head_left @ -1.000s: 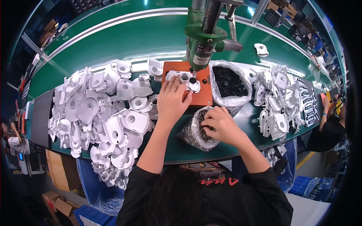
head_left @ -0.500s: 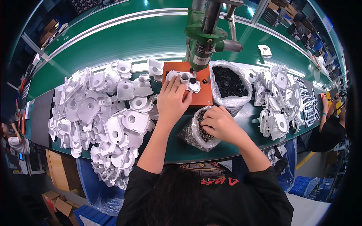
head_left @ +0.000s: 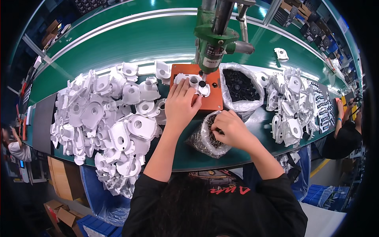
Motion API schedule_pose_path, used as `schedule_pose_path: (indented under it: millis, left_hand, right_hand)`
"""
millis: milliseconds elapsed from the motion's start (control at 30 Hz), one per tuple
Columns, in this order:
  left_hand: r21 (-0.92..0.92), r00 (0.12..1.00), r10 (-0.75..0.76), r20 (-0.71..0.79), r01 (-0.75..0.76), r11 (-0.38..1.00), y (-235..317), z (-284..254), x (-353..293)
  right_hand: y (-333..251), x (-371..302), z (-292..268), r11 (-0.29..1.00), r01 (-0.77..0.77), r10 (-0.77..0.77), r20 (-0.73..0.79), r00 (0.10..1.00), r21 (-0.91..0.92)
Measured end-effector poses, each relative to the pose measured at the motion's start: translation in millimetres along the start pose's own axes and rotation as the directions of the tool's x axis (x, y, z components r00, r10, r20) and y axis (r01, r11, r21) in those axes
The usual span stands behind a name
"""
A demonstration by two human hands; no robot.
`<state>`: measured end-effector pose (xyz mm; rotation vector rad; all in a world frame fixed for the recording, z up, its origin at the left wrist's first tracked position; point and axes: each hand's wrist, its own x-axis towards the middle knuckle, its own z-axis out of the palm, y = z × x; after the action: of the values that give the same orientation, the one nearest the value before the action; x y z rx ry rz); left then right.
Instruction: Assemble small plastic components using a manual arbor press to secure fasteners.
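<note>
Left hand [head_left: 181, 101], thumb spread from fingers, rests on the white moulded-plastic housing [head_left: 203, 90] at twelve o'clock; right hand [head_left: 233, 129], bunched (pinching what, I cannot tell), seems mid-pick among thin metallic pieces [head_left: 208, 128] at four o'clock, which calls for a secure catch

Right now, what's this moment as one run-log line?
Left hand: resting on white part in orange fixture | Right hand: at open bag of small metal pieces | Green press: above white part
</note>
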<state>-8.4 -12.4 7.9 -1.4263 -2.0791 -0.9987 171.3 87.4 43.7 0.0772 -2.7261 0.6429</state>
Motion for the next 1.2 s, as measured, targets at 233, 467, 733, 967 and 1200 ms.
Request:
schedule_pose_path:
  millis: [233,467,733,967,1200]
  left_hand:
    - [-0.007,1.000,-0.003,-0.007,0.003,1.000,-0.9,1.0,-0.3]
    - [-0.003,1.000,0.003,-0.010,-0.003,1.000,-0.5,1.5,-0.5]
    - [-0.020,1.000,-0.005,-0.002,0.005,1.000,-1.2,-0.1,-0.3]
    - [-0.031,1.000,-0.014,-0.002,0.014,0.999,-2.4,3.2,-1.3]
    - [-0.025,1.000,-0.011,-0.005,0.011,1.000,-2.8,1.0,-1.2]
  right_hand:
    - [6.6,8.9,-22.3,0.949,-0.140,0.111,0.116,0.987,0.282]
    - [29.1,33.5,-24.9,0.770,-0.366,0.459,-0.056,0.887,0.522]
    - [60.6,80.2,-12.8,0.756,-0.478,0.549,-0.034,0.835,0.448]
    - [86.5,98.4,-13.0,0.682,-0.518,0.510,0.171,0.843,0.516]
    - [88.0,106.7,-7.9,0.677,-0.449,0.461,0.139,0.876,0.583]
